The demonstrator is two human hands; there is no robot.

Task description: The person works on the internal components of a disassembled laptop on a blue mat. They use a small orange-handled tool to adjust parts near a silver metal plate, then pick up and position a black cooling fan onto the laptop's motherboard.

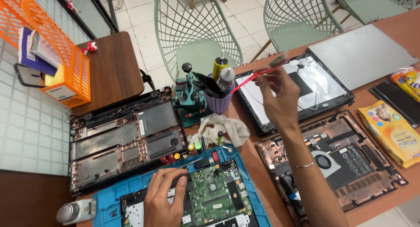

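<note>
Two hands are at work over a brown wooden worktop (396, 30) crowded with opened laptops. The left hand (164, 196) lies flat at about six o'clock, fingers loosely spread and gripping nothing, pressing on the black edge beside a green circuit board (214, 194) as if to steady it. That board sits in a laptop shell on a blue rubber repair mat (111, 196), probably there to keep small parts from sliding. The right hand (278, 98) is raised near the centre, fingers pinched shut on a red-handled brush (258, 71) whose handle slants down toward a small purple perforated tool cup (218, 102) at about twelve o'clock; whether its lower end is inside the cup I cannot tell. A yellow tube and a grey bottle stand upright in the cup, kept within easy reach. Just below it lies a crumpled white cloth (225, 130). At nine o'clock rests a black laptop base with copper-coloured insides (124, 141), and at three o'clock a second opened laptop chassis with a round fan (337, 159). Behind the raised hand a black screen lid lies open-side up (315, 85). A yellow pack of wipes (391, 130) sits at the right edge, and an orange plastic basket (57, 43) at ten o'clock holds papers.
</note>
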